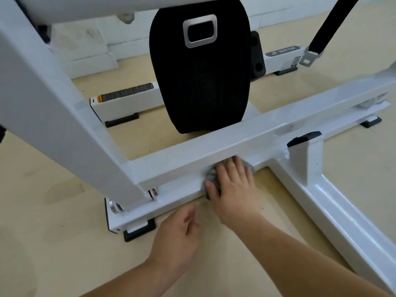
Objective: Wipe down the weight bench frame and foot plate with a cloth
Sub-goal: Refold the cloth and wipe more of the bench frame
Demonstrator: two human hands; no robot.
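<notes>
The white steel bench frame [192, 146] fills the view, with a low base beam running along the floor and a slanted bar above it. My right hand [232, 185] lies flat on a grey cloth [211, 176] and presses it against the side of the base beam, under the slanted bar. Most of the cloth is hidden beneath the hand. My left hand [177, 234] hovers low over the floor just in front of the beam, fingers loosely curled and holding nothing. A black padded plate [201, 82] with a metal handle loop hangs behind the frame.
A thick white upright [53, 108] slants across the left. Black rubber feet [139, 231] sit under the base. A second white beam [334, 211] runs toward me on the right. A black strap [330, 28] with a metal end hangs at the top right. The floor is pale wood.
</notes>
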